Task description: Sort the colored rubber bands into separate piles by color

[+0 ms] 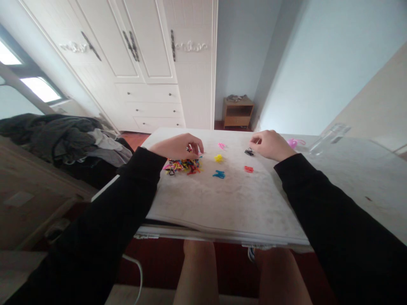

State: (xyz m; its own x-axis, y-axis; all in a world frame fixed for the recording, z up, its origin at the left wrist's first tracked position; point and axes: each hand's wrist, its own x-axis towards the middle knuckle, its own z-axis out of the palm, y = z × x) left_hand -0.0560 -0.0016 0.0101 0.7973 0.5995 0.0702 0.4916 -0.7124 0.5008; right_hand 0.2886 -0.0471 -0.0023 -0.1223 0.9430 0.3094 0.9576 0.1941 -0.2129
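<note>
A heap of small elastic bands in mixed colours (184,166) lies on the left of the white table. My left hand (178,146) is over its far edge, fingers curled down with the tips close together; what they pinch is too small to make out. Farther right, my right hand (270,144) has thumb and fingers pinched at a little group of black elastic bands (249,152). Between the hands are separate small groups: pink bands (221,145), yellow bands (218,158) and blue bands (219,174). Red-orange bands (248,169) lie nearer me, below the black ones.
Beyond my right wrist are a pink item (295,143) and a clear plastic container (329,140). The white tabletop (229,207) ends just above my knees. Dark clothes (60,135) are piled at the left. A white wardrobe (149,97) and small wooden cabinet (238,113) stand behind.
</note>
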